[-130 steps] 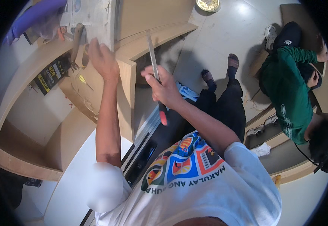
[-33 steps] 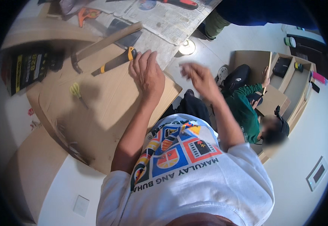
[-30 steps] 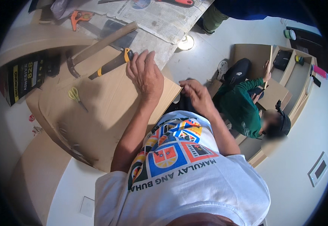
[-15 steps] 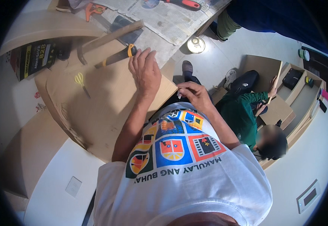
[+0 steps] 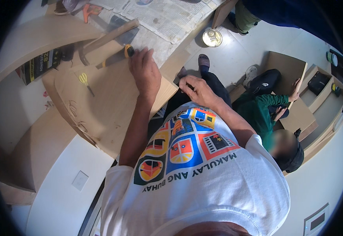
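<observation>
My left hand lies flat on a light wooden panel, fingers stretched toward a yellow-and-black tool. At the panel's right corner is my right hand, its fingers bent and pressed together near the edge; what they hold, if anything, is hidden. A hammer with a wooden handle lies beyond the yellow-and-black tool. Yellow-handled scissors rest on the panel, left of my left hand.
Newspaper covers the far worktop, near an orange clamp. A round can stands on the floor. At right, a person in a green sleeve holds a board beside a wooden cabinet frame.
The view has shifted a little. My right hand has turned at the panel's corner, and the small whitish thing at its fingertips no longer shows. My left hand stays on the panel.
</observation>
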`<move>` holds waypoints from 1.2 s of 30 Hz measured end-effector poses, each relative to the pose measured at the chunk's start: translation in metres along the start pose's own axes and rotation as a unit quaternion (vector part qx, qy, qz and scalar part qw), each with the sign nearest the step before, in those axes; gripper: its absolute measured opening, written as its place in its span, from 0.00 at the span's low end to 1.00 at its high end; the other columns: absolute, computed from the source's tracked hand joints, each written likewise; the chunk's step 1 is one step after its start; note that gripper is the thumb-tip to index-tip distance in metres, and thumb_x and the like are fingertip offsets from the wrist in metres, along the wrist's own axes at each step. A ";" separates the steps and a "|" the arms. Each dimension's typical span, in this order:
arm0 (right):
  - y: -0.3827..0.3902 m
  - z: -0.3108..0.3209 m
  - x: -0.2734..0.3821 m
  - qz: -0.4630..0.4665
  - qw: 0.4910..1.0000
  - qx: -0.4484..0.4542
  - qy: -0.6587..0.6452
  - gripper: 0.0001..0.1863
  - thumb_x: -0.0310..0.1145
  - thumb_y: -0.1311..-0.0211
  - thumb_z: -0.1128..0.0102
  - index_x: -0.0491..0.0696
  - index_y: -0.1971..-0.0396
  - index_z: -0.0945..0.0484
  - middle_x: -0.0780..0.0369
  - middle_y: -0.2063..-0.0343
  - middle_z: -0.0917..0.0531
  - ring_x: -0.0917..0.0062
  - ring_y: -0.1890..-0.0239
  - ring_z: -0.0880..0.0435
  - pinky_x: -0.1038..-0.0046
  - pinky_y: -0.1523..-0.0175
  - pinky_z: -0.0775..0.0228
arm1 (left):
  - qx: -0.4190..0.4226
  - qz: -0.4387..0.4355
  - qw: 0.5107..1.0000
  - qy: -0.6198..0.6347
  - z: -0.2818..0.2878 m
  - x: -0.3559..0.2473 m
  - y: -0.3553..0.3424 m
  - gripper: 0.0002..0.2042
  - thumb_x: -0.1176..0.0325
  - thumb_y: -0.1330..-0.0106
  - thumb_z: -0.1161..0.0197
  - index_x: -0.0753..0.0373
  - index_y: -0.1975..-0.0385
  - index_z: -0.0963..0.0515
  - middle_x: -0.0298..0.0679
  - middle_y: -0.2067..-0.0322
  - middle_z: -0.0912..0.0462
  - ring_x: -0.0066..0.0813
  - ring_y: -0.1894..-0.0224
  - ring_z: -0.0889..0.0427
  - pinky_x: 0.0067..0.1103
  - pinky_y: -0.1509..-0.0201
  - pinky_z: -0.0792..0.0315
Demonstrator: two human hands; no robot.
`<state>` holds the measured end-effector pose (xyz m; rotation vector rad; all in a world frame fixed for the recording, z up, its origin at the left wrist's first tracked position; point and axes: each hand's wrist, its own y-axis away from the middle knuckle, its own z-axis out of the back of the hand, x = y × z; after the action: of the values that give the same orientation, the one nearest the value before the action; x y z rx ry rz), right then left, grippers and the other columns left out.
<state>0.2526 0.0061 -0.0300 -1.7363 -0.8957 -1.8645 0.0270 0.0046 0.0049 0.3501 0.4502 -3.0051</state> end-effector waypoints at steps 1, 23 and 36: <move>0.000 0.000 -0.002 -0.055 0.998 -0.001 -0.037 0.07 0.24 0.30 0.40 0.37 0.57 0.19 0.54 0.63 0.16 0.66 0.64 0.16 0.69 0.56 0.23 | 0.005 0.004 1.000 -0.008 0.001 0.000 0.000 0.15 0.75 0.31 0.43 0.62 0.45 0.23 0.44 0.44 0.22 0.52 0.36 0.28 0.49 0.29 0.40; -0.020 0.006 -0.017 -0.083 0.990 0.032 -0.112 0.07 0.27 0.30 0.40 0.38 0.61 0.19 0.57 0.67 0.18 0.69 0.67 0.13 0.68 0.63 0.20 | 0.006 0.010 1.000 -0.002 0.000 -0.001 0.000 0.18 0.75 0.32 0.42 0.62 0.42 0.24 0.45 0.42 0.23 0.51 0.35 0.30 0.48 0.28 0.42; -0.026 0.007 -0.021 -0.231 0.901 0.103 -0.354 0.11 0.29 0.32 0.31 0.37 0.56 0.15 0.56 0.64 0.12 0.71 0.63 0.09 0.71 0.54 0.13 | 0.018 0.021 1.000 0.000 0.003 -0.003 0.001 0.19 0.75 0.33 0.44 0.64 0.41 0.25 0.46 0.41 0.24 0.53 0.34 0.30 0.50 0.27 0.44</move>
<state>0.2413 0.0268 -0.0547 -2.2299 -1.8416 -1.2700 0.0294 0.0031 0.0078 0.3568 0.3853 -2.9757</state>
